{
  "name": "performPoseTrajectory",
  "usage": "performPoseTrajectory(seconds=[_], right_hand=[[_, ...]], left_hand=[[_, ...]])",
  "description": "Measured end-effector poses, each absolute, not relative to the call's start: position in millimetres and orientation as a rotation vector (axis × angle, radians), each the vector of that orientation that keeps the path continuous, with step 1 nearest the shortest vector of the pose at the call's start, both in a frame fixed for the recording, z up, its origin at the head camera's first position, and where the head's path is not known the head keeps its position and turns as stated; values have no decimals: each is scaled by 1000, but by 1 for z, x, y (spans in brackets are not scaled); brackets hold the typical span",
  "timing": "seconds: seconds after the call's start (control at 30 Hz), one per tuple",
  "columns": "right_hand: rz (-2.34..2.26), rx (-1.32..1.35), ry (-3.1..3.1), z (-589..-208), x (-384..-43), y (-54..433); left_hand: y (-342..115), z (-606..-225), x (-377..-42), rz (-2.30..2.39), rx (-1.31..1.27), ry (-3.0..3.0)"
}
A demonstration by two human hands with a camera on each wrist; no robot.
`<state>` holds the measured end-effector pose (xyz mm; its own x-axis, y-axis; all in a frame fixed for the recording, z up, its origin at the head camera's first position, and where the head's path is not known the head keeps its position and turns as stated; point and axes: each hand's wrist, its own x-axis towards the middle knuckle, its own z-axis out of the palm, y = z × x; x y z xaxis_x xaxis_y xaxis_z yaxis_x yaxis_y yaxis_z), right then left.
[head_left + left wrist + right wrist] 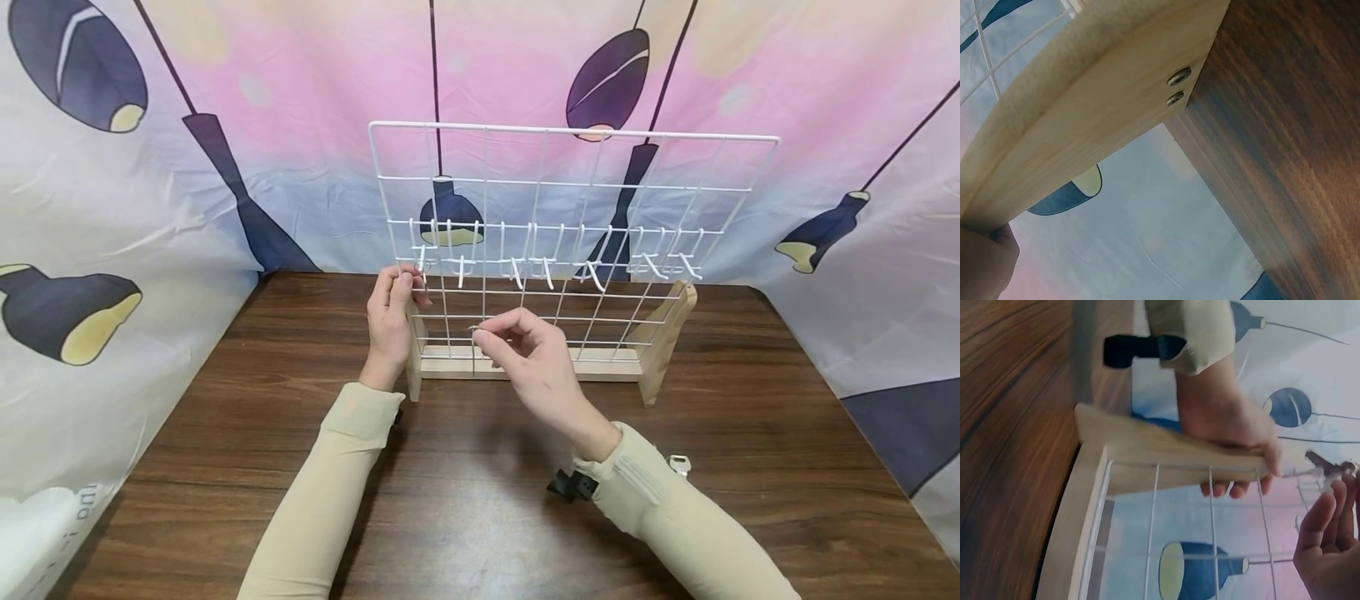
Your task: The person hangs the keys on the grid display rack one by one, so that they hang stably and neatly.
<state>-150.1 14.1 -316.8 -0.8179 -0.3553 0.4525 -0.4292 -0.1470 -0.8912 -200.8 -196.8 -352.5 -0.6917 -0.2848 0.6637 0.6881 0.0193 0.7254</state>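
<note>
My left hand [390, 325] grips the left wooden upright [414, 358] of a stand that carries a white wire grid [573, 131]. In the right wrist view its fingers wrap round that upright. My right hand [536, 367] pinches a key [1327, 465] between thumb and fingers, in front of the grid's lower left part. From the head view the key looks thin, nearly edge-on. Several white hooks [512, 268] hang in a row across the grid, above the right hand. Only part of the left hand [988, 259] shows in the left wrist view, below the upright.
Another key [679, 465] lies on the dark wooden table [465, 533], beside the right sleeve. The right wooden upright [667, 346] stands at the grid's other end. A patterned cloth [315, 75] hangs behind the table, and a white object [37, 542] sits at the lower left.
</note>
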Motion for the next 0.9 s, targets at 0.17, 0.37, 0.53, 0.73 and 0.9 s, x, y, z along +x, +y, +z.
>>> performPoseTrajectory(seconds=[0.17, 0.37, 0.53, 0.73, 0.9], right_hand=[[2234, 877, -1939, -311, -149, 6], [2266, 851, -1874, -308, -151, -1], [2326, 816, -1827, -305, -152, -5], [2430, 741, -1756, -301, -151, -10], [2511, 688, -1706, -298, -150, -14]], left_hand=[[-197, -352, -200, -1775, -417, -1600], [-196, -351, -199, -1767, -415, -1613], [-196, -350, -199, -1766, -412, -1607], [-196, -351, -200, -1762, -413, -1596], [-196, -351, -199, -1775, -416, -1585]])
